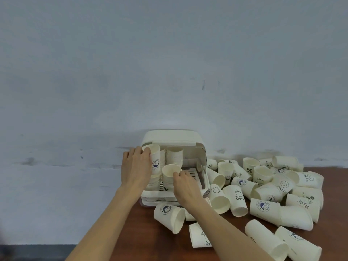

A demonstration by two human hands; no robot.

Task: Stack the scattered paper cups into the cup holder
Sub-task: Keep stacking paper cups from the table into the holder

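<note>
Cup holder [170, 137]: left hand [136, 169] grips tall stack [155, 162], right fingers [178, 175] pinch short stack [170, 176]; seat squarely, steadying both.

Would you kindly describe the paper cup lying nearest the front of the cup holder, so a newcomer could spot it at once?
Start at the cream cup holder standing against the wall on the brown table. Just in front of its base, between the person's two forearms, one paper cup lies on its side. Unlike the heap of cups to the right, it lies apart, with its mouth turned to the right and a round blue whale logo on top.
</note>
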